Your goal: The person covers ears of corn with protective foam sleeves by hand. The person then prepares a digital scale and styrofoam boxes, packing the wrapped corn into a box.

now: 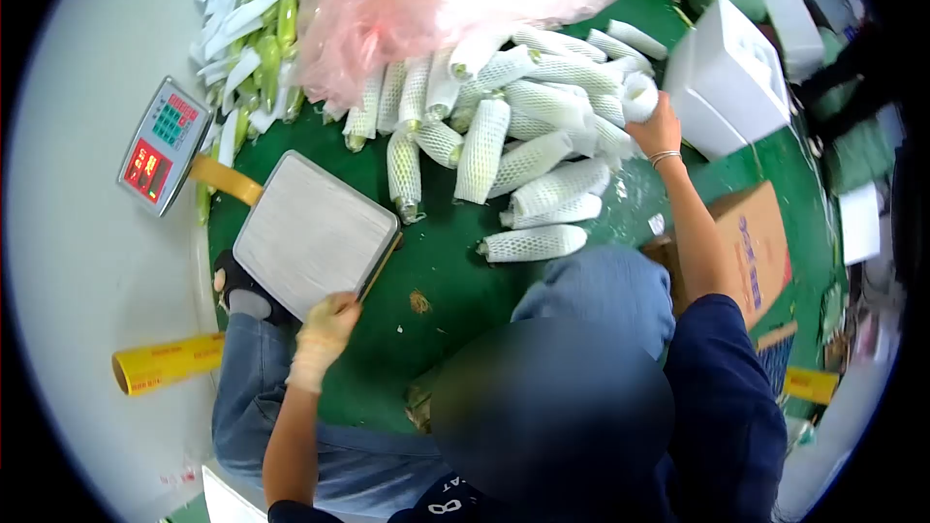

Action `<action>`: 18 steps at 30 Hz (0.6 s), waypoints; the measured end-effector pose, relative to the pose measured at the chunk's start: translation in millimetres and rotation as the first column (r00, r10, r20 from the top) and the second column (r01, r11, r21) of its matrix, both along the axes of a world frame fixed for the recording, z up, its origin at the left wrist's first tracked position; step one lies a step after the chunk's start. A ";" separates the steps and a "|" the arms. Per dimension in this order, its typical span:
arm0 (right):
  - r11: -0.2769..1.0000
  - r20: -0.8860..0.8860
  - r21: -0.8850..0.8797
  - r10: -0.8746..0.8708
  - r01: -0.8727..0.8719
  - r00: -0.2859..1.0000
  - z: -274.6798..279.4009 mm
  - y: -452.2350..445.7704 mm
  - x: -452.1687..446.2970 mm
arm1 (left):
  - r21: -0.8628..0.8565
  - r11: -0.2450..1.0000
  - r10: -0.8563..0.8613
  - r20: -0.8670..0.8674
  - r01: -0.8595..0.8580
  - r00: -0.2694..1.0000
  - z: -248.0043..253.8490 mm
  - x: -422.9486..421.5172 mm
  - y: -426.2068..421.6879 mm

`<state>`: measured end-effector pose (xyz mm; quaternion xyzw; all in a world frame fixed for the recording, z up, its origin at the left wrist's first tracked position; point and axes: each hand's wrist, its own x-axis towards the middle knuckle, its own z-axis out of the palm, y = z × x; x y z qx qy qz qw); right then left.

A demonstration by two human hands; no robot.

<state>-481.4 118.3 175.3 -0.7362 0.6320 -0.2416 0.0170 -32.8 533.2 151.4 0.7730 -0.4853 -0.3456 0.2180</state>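
My right hand (pixel 661 131) is closed around a white foam-net sleeve (pixel 639 97), seen nearly end on. Whether a vegetable is inside it I cannot tell. Just left of that hand lies a pile of long, pale green vegetables in white foam-net sleeves (pixel 547 105), and one sleeved vegetable (pixel 535 243) lies at the near end. My left hand (pixel 325 329), in a pale glove, has its fingers curled at the near corner of a weighing scale (pixel 315 232) with a bare metal plate. The scale's display (pixel 165 145) stands to the left with red digits lit.
Unsleeved green vegetables with white strips (pixel 254 48) lie at upper left, beside pink plastic film (pixel 373 24). White foam boxes (pixel 727 77) and a cardboard box (pixel 751 252) stand on the right. A yellow roll (pixel 167 364) lies at left on the green floor's edge.
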 end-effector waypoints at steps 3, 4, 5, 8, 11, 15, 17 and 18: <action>0.984 0.484 -0.077 0.177 -0.160 0.857 38.8 52.2 -20.3 | -0.218 0.960 -0.220 -0.203 0.175 0.954 20.7 -44.8 -73.6; 0.962 0.603 0.017 0.207 -0.272 0.770 63.8 75.1 -10.3 | -0.203 0.973 -0.182 -0.374 0.112 0.909 46.5 -70.7 -104.6; 0.915 0.717 0.098 0.207 -0.391 0.665 92.8 108.5 13.2 | -0.343 0.935 -0.245 -0.440 0.090 0.864 51.4 -91.7 -127.6; 0.779 0.844 0.219 0.150 -0.587 0.514 115.0 178.2 80.0 | -0.577 0.805 -0.433 -0.412 0.138 0.802 87.2 -153.2 -147.2; 0.594 0.879 0.299 0.134 -0.747 0.459 89.3 209.7 137.9 | -0.413 0.909 -0.354 -0.679 0.065 0.643 69.0 -158.1 -143.7; 0.642 0.415 0.339 0.554 -0.688 0.722 3.6 173.8 142.9 | 0.209 0.943 0.258 -0.951 -0.260 0.171 -43.2 -128.8 -107.7; 0.806 0.381 0.305 0.384 -0.507 0.841 -48.6 125.5 151.1 | 0.342 0.858 0.411 -0.905 -0.384 0.111 -55.7 -117.0 -97.0; 0.846 0.296 0.360 0.297 -0.394 0.908 -58.5 103.0 164.7 | 0.258 0.876 0.346 -0.925 -0.408 0.159 -62.7 -112.2 -95.6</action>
